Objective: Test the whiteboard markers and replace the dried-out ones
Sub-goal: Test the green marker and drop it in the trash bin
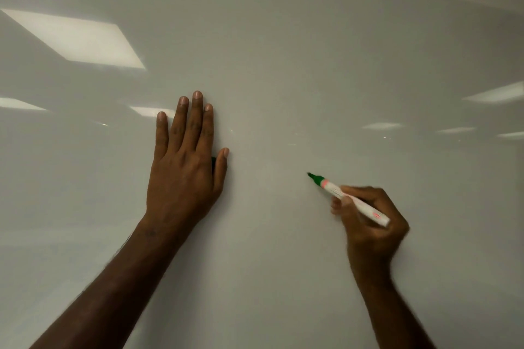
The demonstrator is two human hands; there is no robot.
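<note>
Two hands meet the whiteboard (283,51): the left hand (184,167) lies flat, fingers straight, a dark green bit — unclear what — tucked under its thumb; the right hand (368,218) grips an uncapped green marker (348,198), tip at the board.

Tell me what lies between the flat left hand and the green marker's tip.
Only bare glossy whiteboard, head view; no ink between left hand and green-tipped white marker.
</note>
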